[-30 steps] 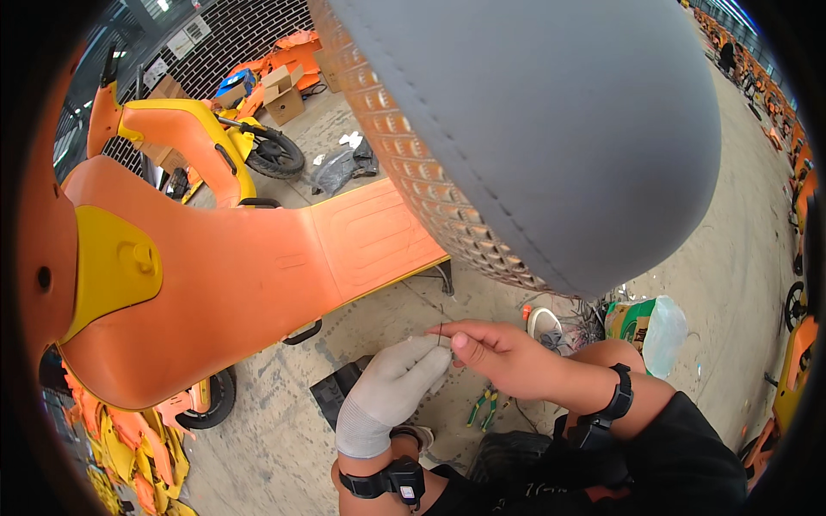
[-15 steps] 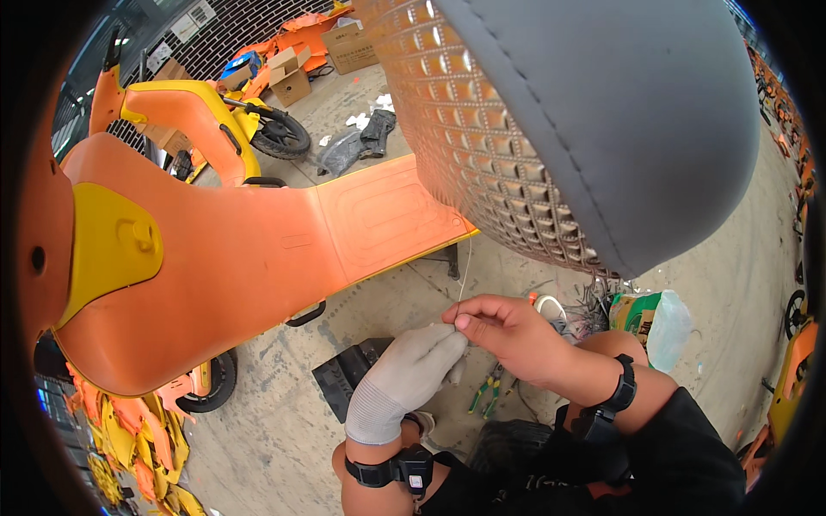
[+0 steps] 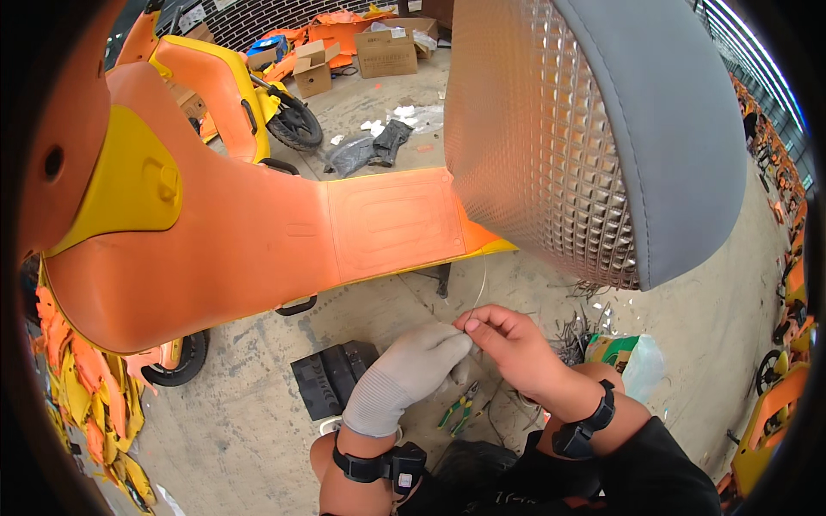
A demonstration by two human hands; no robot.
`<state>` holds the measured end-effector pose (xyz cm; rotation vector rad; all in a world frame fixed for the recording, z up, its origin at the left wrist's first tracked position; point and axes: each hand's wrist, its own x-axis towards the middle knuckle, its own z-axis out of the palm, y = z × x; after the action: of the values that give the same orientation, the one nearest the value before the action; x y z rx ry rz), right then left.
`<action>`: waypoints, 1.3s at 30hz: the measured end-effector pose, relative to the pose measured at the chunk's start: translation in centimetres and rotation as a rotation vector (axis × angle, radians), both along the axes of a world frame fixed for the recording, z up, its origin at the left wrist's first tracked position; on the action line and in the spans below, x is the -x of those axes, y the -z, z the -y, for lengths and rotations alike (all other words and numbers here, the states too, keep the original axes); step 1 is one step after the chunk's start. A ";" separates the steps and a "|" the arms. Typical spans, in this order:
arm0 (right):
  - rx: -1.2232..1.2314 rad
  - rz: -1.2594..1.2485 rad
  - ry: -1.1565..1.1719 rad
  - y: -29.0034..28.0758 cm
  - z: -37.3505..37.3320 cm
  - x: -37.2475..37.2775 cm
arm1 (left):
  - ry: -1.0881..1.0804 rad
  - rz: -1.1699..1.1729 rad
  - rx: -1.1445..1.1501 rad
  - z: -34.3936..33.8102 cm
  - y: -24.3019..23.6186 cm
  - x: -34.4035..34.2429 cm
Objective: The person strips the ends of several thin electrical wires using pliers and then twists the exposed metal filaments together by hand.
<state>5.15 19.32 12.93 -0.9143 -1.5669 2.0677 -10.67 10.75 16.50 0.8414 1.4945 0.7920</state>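
Observation:
A thin pale wire runs down from the yellow lower edge of an orange scooter body to my fingertips. My left hand, in a grey knit glove, is closed with its fingertips at the wire's lower end. Bare, my right hand pinches the wire between thumb and index finger, right against the gloved fingers. The end between my fingers is hidden. Above and to the right looms the scooter's grey seat with a quilted, shiny side.
Pliers with green-yellow handles lie on the floor below my hands. A black box-like part sits left of them, a green and clear bag right. Cardboard boxes, a scooter front wheel and orange-yellow panels lie farther out.
The view has shifted, so the seat appears farther right and my hands slightly lower. Both hands stay together at the wire, their grip much the same.

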 end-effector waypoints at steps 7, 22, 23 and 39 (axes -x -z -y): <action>-0.057 -0.001 -0.006 -0.2 0.3 0.0 | -0.028 0.016 -0.091 0.6 -1.1 0.2; -0.046 -0.105 -0.019 -1.0 0.9 -0.1 | -0.018 0.108 -0.130 1.0 -1.1 1.3; -0.042 -0.106 -0.015 -1.1 0.9 -0.1 | -0.020 0.103 -0.169 1.0 -1.1 1.3; 0.004 -0.196 0.000 -1.0 0.3 -0.8 | -0.010 0.145 -0.200 1.0 -1.9 1.3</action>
<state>5.93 18.98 13.95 -0.6888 -1.4610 2.0910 -11.97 9.76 18.40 0.9054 1.3073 1.0008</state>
